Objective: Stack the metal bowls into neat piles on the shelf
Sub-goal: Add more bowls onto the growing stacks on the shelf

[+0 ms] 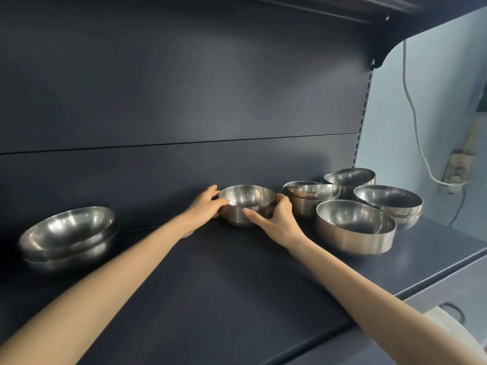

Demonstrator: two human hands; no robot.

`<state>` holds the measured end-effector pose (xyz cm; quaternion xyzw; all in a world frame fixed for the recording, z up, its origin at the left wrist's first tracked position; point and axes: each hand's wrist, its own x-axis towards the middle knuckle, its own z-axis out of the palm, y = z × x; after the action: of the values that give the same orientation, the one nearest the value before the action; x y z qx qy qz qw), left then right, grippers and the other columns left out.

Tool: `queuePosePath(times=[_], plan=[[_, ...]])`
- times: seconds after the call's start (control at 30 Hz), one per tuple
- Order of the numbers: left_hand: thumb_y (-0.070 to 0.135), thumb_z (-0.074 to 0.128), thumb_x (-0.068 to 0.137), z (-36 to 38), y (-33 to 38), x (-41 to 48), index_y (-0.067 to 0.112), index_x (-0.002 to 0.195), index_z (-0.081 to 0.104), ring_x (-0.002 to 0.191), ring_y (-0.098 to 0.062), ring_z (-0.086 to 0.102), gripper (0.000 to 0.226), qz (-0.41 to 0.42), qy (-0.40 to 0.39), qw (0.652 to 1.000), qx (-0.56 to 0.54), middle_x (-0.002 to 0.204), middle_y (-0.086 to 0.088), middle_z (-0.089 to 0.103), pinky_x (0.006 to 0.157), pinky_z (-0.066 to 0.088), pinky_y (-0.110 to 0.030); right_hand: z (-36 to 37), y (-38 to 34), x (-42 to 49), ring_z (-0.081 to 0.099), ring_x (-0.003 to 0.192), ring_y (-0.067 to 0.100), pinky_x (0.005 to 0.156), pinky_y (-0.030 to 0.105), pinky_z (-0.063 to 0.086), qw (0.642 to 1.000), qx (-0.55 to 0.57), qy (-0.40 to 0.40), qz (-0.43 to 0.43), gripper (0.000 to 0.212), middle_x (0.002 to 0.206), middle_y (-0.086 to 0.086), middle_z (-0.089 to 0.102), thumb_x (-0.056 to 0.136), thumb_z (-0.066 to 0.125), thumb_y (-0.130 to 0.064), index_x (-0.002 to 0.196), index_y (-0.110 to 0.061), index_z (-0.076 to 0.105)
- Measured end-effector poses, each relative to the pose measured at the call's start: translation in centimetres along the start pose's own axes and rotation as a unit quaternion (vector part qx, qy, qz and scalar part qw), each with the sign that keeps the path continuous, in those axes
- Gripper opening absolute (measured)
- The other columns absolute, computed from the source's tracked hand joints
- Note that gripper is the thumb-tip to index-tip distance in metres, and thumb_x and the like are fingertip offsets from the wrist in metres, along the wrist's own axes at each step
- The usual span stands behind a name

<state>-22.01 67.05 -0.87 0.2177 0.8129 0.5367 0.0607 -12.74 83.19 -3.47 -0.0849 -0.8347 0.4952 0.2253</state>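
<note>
Lower left of frame: pile of wide, shallow, shiny steel bowls (68, 233), nested, mouths up, tipped a little toward the camera, standing on the dark blue shelf (210, 285). Well apart from everything else.

Just left of centre: left grip (204, 205), closed on the left side of the small round deep steel bowl (246, 200). Thumb over the near rim, fingers behind the far wall.

Centre: the small bowl itself, upright, mouth up, close to the dark back panel, held between both grips. Resting on the shelf or just clear of it: cannot tell. Round, so no long axis to line up, only rim level to mind.

Just right of centre: right grip (278, 219), closed on the right side of the same bowl. Thumb laid across the near wall, fingers wrapped round the far right side.

Right of centre: cluster of deep steel bowls.
- leaning nested pile (311, 196), just beside the right grip
- rear pile (350, 177)
- large front bowl (355, 230)
- right-hand pile (387, 201)

Judgement:
- Deciding relation: held bowl just left of the cluster, well apart from the shallow pile.
- Right grip on the cluster side, hence nearer for a rightward carry.
- Likely target by shape: a deep pile, not the shallow one.
- Needed: straight lift, short carry right, centred lowering.
- Risk: clipping the leaning pile.
</note>
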Motion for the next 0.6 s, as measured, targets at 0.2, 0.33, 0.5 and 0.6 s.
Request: queuePosePath(times=[0.2,0.33,0.5,0.6], plan=[[0.016,0.051,0.098,-0.6,0.0,-1.4,0.017,0.135,0.046,0.125,-0.009,0.046,0.037,-0.016,-0.047,0.997,-0.059,0.128,0.010,0.053,0.099,0.044,-0.028,-0.1,0.2,0.4,0.041,0.128,0.011,0.097,0.016,0.033,0.999,0.034,-0.038,-0.013,0.092,0.142,0.003,0.039,0.076,0.082,-0.031,0.145,-0.007,0.025],[0.022,0.059,0.094,-0.5,-0.3,-1.8,0.017,0.140,0.039,0.123,-0.010,0.049,0.051,-0.025,-0.058,0.994,-0.089,0.138,0.003,0.049,0.107,0.040,-0.032,-0.1,0.3,0.1,0.040,0.114,0.004,0.080,0.003,0.030,0.996,0.073,-0.050,-0.010,0.093,0.127,-0.008,0.042,0.079,0.080,-0.023,0.147,-0.006,0.018],[0.021,0.067,0.090,-0.8,-0.8,-2.7,0.014,0.142,0.032,0.123,-0.013,0.052,0.064,-0.022,-0.067,0.991,-0.118,0.142,-0.002,0.045,0.106,0.043,-0.034,0.2,0.6,0.0,0.048,0.116,0.010,0.092,0.019,0.040,0.995,0.088,-0.039,0.007,0.096,0.129,-0.003,0.048,0.075,0.083,-0.028,0.145,-0.006,0.020],[0.017,0.069,0.088,-1.1,-0.8,-3.6,0.017,0.137,0.039,0.124,-0.013,0.051,0.058,-0.006,-0.044,0.992,-0.115,0.141,-0.001,0.045,0.100,0.047,-0.030,0.1,0.3,-0.1,0.049,0.121,0.012,0.101,0.027,0.044,0.994,0.102,-0.039,-0.002,0.098,0.133,-0.001,0.049,0.072,0.085,-0.028,0.144,-0.008,0.023]])
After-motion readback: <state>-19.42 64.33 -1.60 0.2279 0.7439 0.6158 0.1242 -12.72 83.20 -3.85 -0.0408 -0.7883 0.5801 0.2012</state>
